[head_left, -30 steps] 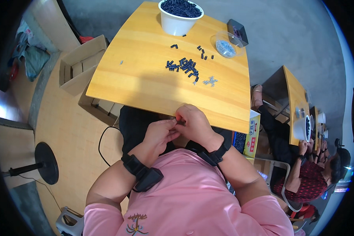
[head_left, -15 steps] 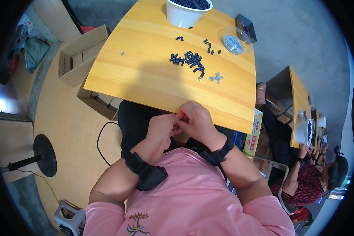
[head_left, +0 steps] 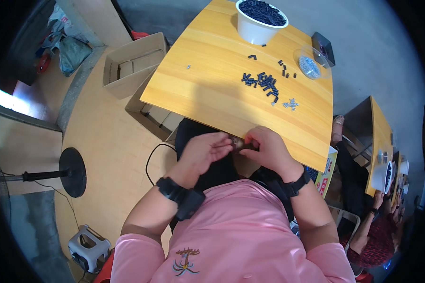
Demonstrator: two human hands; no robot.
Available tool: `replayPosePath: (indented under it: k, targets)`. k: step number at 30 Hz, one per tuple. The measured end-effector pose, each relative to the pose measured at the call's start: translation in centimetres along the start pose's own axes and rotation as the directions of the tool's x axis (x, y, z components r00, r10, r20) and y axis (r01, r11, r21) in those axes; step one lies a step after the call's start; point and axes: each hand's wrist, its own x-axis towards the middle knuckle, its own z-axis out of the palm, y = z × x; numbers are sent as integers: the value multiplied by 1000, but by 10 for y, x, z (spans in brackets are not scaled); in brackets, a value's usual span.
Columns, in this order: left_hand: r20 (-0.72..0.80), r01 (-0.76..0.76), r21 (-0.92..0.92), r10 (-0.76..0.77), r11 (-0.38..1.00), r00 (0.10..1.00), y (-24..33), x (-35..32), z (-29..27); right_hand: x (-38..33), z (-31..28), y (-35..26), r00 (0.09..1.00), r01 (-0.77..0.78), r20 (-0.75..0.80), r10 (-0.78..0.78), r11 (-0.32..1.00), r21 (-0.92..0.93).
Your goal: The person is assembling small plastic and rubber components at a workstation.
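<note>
My left hand point(head_left: 207, 150) is just below the table's near edge, fingers stretched toward the right and holding nothing that I can see. Across a small gap, my right hand point(head_left: 270, 148) bends its fingers by the same edge, its thumb apart from the forefinger. Between the hands there is a blur I cannot make out. On the wooden table point(head_left: 203, 70) ahead lies a pile of short black cylindrical pieces point(head_left: 267, 82). Right of it is a small heap of silver screws point(head_left: 292, 104). One small silver piece point(head_left: 189, 67) lies alone at the left.
A white tub point(head_left: 257, 32) full of black pieces stands at the far edge, with a clear bowl of silver screws point(head_left: 310, 67) and a black tray point(head_left: 323, 49) to its right. Cardboard boxes point(head_left: 134, 63) sit left of the table. Another person point(head_left: 375, 240) sits at a table on the right.
My hands, pressed together at the fingertips before, have come apart. The left hand's fingers have straightened. The whole view has shifted, so the table appears farther right and lower.
</note>
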Motion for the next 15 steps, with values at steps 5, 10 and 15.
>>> replayPosePath:
  k: [5,10,15]
  targets:
    - [159,3,-425,72,905,985,33,13,-135,-7,10,12,996,32,-93,-16,984,175]
    - [-277,-403,-160,351,901,895,105,28,-166,-2,15,11,988,-4,-151,24,991,130]
    - [-454,-532,-157,418,832,787,128,41,-211,2,16,10,986,32,-167,-16,995,90]
